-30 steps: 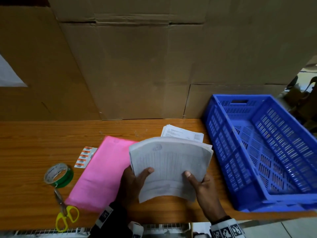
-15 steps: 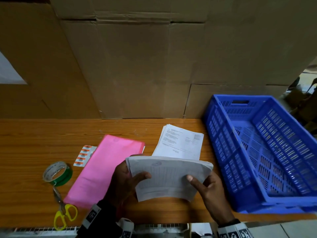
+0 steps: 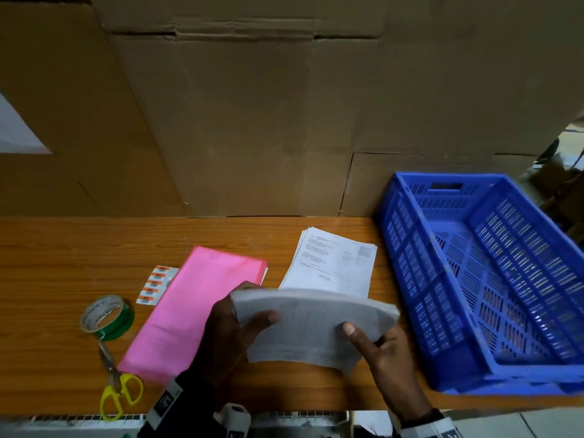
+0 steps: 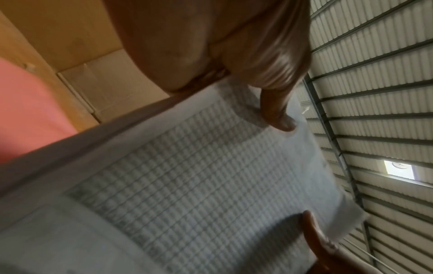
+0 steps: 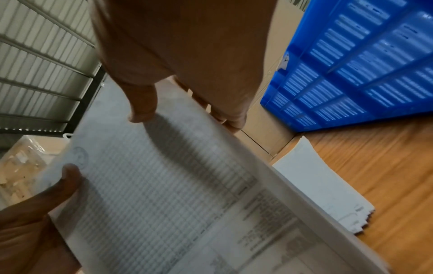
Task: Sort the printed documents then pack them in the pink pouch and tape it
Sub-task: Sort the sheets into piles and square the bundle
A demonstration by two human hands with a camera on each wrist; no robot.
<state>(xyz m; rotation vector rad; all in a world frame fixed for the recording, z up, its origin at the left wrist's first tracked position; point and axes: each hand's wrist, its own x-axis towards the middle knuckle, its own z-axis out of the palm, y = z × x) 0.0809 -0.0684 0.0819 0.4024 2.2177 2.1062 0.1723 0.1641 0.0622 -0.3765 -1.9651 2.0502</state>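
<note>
Both hands hold one thick stack of papers [image 3: 313,324] low in the middle of the head picture, just above the table [image 3: 63,248]; the left hand [image 3: 227,333] has its grip closed on the left side of the stack, thumb on top and fingers hidden under it; the right hand [image 3: 382,346] has its grip closed on the right side the same way; the stack bends up in the middle like a little hill; the top sheet shows a printed grid, too blurry to read; a second pile of papers [image 3: 331,263] lies flat on the table just behind the held stack; the pink pouch [image 3: 189,305] lies flat to the left, partly under the left hand in the picture, and it looks like nothing is in it yet; a roll of tape [image 3: 106,317] and yellow scissors [image 3: 118,393] sit at the lower left; a blue crate [image 3: 474,279] fills the right side; I think the sorting is not done yet; the bent stack could slip and fan out, because only thumbs and fingers at the edges hold it; loose sheets could slide onto the other pile and mix the two groups up; a sheet could also crease if the bend gets sharper.
</note>
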